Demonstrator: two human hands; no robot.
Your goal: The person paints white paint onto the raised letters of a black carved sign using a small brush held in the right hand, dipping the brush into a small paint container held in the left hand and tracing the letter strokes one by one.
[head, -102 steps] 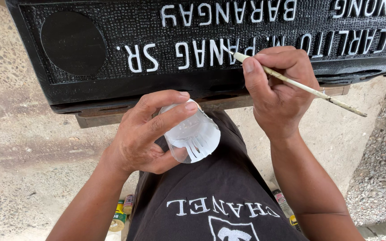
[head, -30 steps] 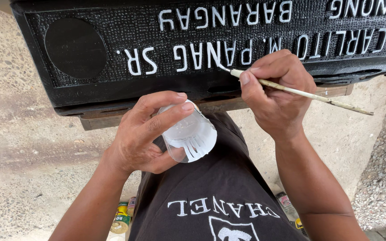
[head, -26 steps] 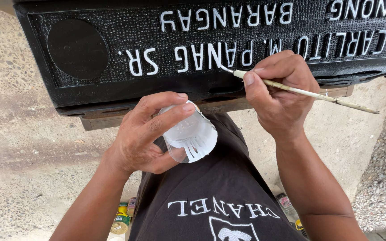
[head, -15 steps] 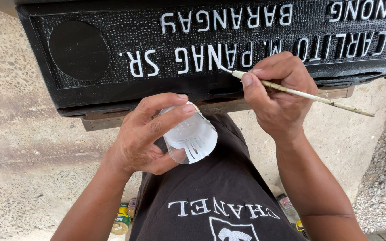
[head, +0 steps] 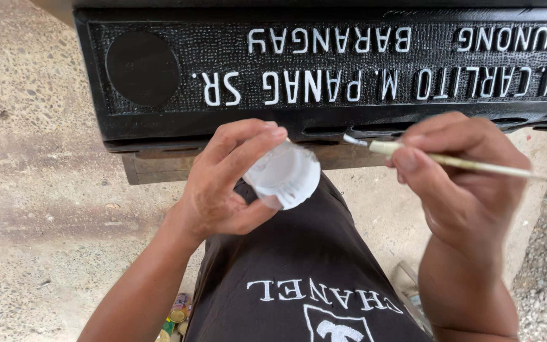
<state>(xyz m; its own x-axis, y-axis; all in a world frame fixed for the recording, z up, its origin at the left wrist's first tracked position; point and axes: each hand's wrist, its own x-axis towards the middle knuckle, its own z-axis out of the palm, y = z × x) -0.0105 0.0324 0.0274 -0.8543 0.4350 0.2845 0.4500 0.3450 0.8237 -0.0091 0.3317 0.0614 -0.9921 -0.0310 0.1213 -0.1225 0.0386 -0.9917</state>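
Two hands at work: left hand (head: 223,190) cradles a small white paint cup (head: 284,177), tilted; right hand (head: 460,174) pinches a fine brush (head: 470,164), tip just beyond the fingers, seemingly off the black raised-letter plaque (head: 324,69). Load sparingly; brace the wrist; touch only letter tops.

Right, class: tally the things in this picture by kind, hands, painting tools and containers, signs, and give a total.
Hands: 2, the left hand and the right hand
Small white cups: 1, the cup in the left hand
Paintbrushes: 1, the brush in the right hand
Black lettered sign slabs: 1, the slab
Total: 5
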